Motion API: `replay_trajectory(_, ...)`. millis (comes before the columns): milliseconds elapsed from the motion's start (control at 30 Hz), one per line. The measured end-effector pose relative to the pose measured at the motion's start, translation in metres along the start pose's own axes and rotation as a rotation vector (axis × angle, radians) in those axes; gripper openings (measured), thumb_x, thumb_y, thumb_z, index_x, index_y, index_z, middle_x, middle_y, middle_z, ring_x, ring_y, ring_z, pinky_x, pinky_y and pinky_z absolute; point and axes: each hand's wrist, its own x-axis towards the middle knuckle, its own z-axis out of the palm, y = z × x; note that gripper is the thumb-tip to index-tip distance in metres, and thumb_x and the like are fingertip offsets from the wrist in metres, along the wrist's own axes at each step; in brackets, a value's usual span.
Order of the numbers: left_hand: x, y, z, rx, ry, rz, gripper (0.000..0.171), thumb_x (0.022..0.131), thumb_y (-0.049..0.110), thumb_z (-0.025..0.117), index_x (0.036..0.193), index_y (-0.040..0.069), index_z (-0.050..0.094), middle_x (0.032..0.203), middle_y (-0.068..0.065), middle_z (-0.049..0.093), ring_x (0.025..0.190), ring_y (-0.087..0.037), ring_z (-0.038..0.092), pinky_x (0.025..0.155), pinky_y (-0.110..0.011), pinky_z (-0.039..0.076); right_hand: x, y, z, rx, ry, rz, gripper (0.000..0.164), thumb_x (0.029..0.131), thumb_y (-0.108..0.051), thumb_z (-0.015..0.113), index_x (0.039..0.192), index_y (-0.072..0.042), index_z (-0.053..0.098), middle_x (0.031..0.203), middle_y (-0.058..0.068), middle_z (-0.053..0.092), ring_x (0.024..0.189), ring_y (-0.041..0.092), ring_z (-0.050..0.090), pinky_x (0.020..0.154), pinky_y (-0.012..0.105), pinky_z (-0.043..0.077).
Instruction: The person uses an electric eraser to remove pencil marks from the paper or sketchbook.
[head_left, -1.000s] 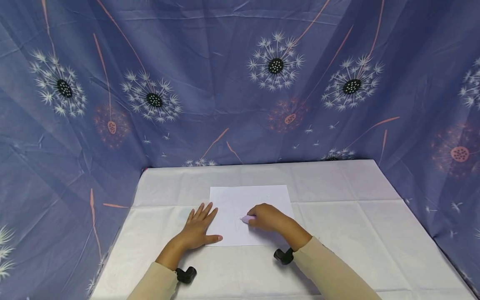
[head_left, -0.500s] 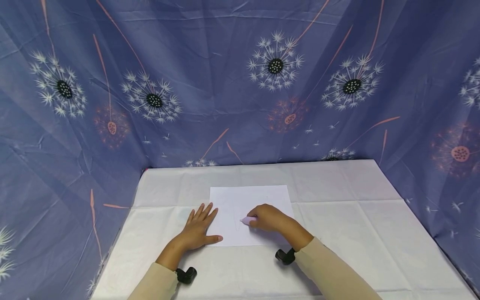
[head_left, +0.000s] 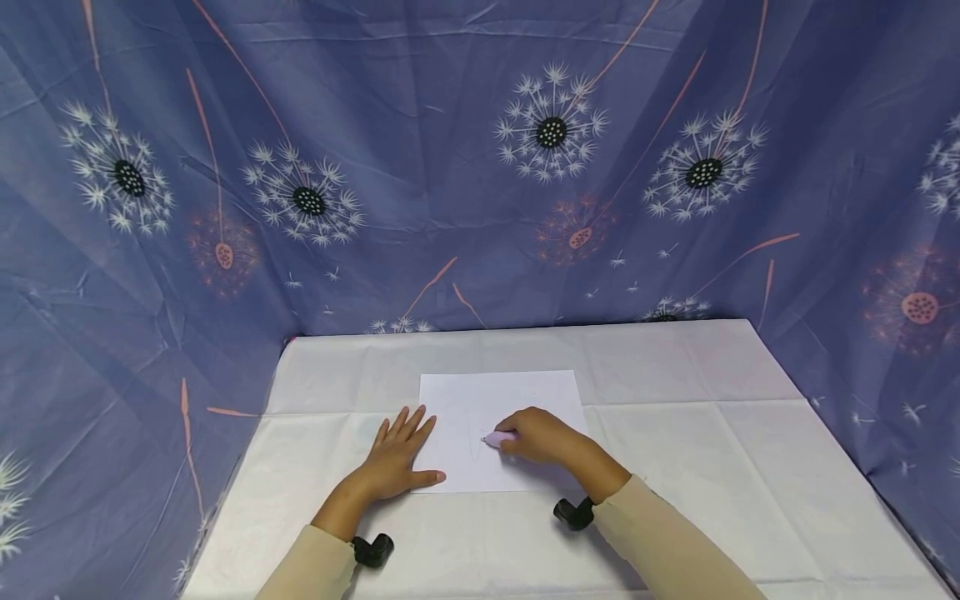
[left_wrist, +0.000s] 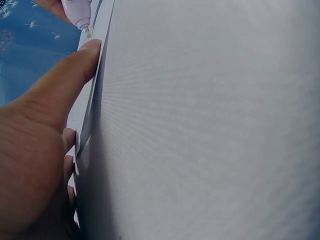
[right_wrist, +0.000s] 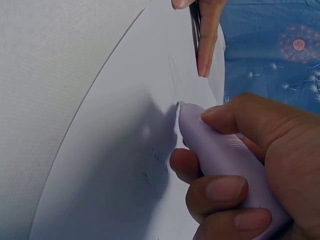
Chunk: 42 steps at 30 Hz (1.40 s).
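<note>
A white sheet of paper (head_left: 457, 396) lies on the covered table, with faint pencil lines (right_wrist: 172, 75) on it. My left hand (head_left: 397, 458) rests spread over the paper's left edge, its thumb (left_wrist: 75, 70) near the lower corner. With curled fingers and thumb, my right hand (head_left: 536, 435) grips a lilac electric eraser (right_wrist: 220, 150). Its small pale tip meets the paper at a pencil line, right of my left hand. Dark crumbs (right_wrist: 154, 154) are scattered on the sheet beneath the right hand. Part of the eraser's body is hidden by the fingers.
A white cloth (head_left: 675, 467) with fold creases covers the table. Blue curtains (head_left: 420, 167) with dandelion prints hang behind and at both sides. Black wrist cameras (head_left: 372, 550) sit below each sleeve cuff.
My right hand and wrist have shifted very slightly to the right with the electric eraser, its tip staying near the pencil line. My left hand has stayed in place.
</note>
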Motion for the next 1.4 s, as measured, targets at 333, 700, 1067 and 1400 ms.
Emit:
replay_trajectory(333,0.001,-0.004,0.003,0.005,-0.008,-0.001,0.096,0.087,0.054,0.072,0.161,0.012,0.028,0.171,-0.014,0.013,0.158,-0.041,0.003,0.125,-0.064,-0.002,-0.001,0.0,0.002,0.003,-0.016,-0.019,0.024,0.093,-0.018,0.072,0.115,-0.012,0.078,0.117,0.005,0.076,0.113,0.026,0.068,0.102,0.047,0.051)
replay_trajectory(700,0.0,-0.004,0.002,-0.011,0.0,0.018,0.095,0.087,0.052,0.074,0.159,0.007,0.031,0.169,-0.018,0.017,0.157,-0.045,0.006,0.123,-0.067,0.0,0.0,0.0,0.003,-0.002,-0.035,-0.011,0.024,0.093,-0.019,0.072,0.116,-0.014,0.078,0.117,0.003,0.076,0.111,0.023,0.067,0.102,0.045,0.052)
replay_trajectory(1067,0.003,-0.011,0.01,0.015,0.032,0.023,0.096,0.086,0.054,0.073,0.16,0.012,0.029,0.171,-0.013,0.014,0.158,-0.041,0.005,0.124,-0.065,-0.001,0.0,0.001,0.003,0.004,-0.034,-0.005,0.023,0.093,-0.018,0.072,0.115,-0.014,0.078,0.116,0.001,0.076,0.106,0.02,0.067,0.099,0.042,0.052)
replay_trajectory(1400,0.001,-0.004,0.003,-0.001,-0.002,0.017,0.095,0.087,0.055,0.072,0.16,0.009,0.03,0.17,-0.017,0.016,0.157,-0.044,0.005,0.124,-0.066,0.0,0.001,0.001,0.002,0.007,-0.055,-0.02,0.021,0.093,-0.018,0.072,0.112,-0.015,0.079,0.109,-0.003,0.076,0.094,0.014,0.063,0.092,0.039,0.052)
